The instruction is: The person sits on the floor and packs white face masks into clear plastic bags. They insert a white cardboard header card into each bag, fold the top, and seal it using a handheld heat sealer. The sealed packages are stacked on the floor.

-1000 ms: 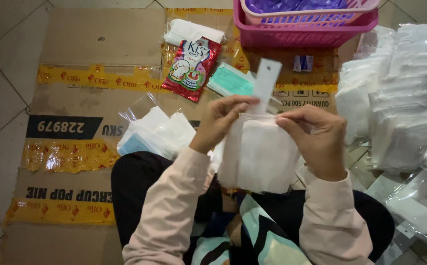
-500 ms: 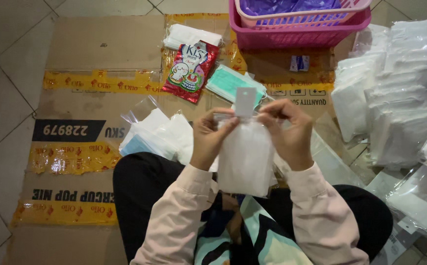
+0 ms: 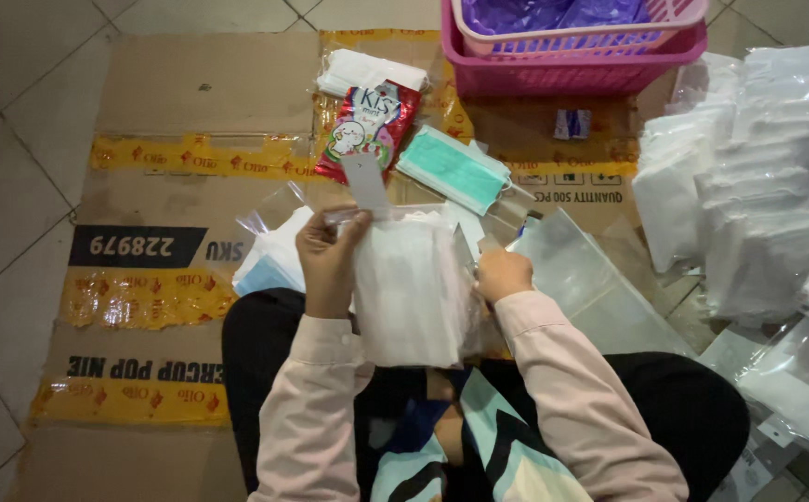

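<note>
Glossy clear plastic bag [image 3: 414,288] over matt white cloth-like masks, centre frame. Matt brown cardboard [image 3: 172,102] beneath, striped with shiny yellow tape [image 3: 135,297]. Smooth pink plastic basket [image 3: 572,74], top. Shiny red foil packet [image 3: 367,125], upper middle.

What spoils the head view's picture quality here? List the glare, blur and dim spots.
Head view: glare streaks the clear plastic sleeves beside the right hand; the bagged white packet in the left hand looks soft; the floor tiles are dim; the white stacks wash out pale.
</note>
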